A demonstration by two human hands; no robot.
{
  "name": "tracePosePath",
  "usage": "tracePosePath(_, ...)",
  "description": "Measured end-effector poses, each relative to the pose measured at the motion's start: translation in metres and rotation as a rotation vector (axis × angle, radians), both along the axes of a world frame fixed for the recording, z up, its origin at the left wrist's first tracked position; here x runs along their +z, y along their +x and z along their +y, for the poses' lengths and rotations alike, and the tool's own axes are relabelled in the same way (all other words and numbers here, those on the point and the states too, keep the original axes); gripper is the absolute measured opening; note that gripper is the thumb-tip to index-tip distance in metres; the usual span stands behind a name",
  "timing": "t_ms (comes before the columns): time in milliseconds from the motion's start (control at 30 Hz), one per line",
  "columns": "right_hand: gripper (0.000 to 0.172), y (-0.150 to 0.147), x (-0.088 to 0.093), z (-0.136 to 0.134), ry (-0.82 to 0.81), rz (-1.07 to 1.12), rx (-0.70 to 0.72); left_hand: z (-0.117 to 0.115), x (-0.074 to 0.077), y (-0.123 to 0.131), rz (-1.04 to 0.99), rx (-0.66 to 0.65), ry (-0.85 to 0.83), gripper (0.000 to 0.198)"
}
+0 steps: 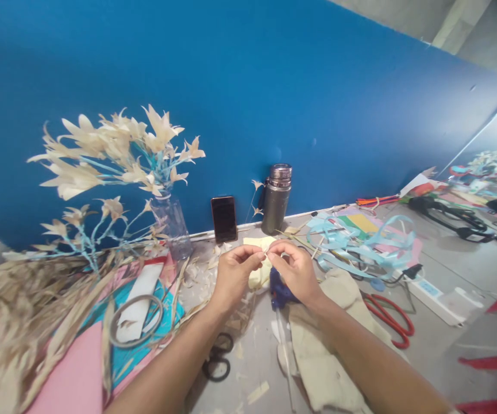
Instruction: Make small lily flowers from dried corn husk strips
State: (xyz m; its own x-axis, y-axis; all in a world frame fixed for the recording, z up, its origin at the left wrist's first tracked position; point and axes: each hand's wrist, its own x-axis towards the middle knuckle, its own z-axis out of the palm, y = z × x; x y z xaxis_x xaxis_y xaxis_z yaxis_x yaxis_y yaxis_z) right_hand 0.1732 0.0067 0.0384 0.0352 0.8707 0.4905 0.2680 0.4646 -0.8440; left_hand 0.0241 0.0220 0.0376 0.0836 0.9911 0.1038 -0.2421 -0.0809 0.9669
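Left hand (236, 269), right hand (296, 270) both pinch tiny whitish thin piece (266, 251); piece sits midway, neither hand nearer; long axis, material unclear.

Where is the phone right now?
In the head view, the phone stands just left of centre against the blue wall, beyond the left hand, between the clear bottle and the dark flask.

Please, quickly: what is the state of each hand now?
Left hand: closed, pinching a small pale piece.
Right hand: closed, apparently pinching the same pale piece.
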Motion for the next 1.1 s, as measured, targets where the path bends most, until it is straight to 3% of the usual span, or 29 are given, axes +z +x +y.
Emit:
tracePosePath(700, 0.009, -0.003, -0.005, 0.001, -0.043, 0.097, 0.029, 0.002, -0.002, 0.000, -0.013, -0.007, -0.044, 0.017)
tracePosePath(1100, 0.012, -0.006, -0.008, 0.000, 0.025, 0.028, -0.018, -0.003, -0.010, 0.006, 0.101, 0.193, 0.105, 0.012)
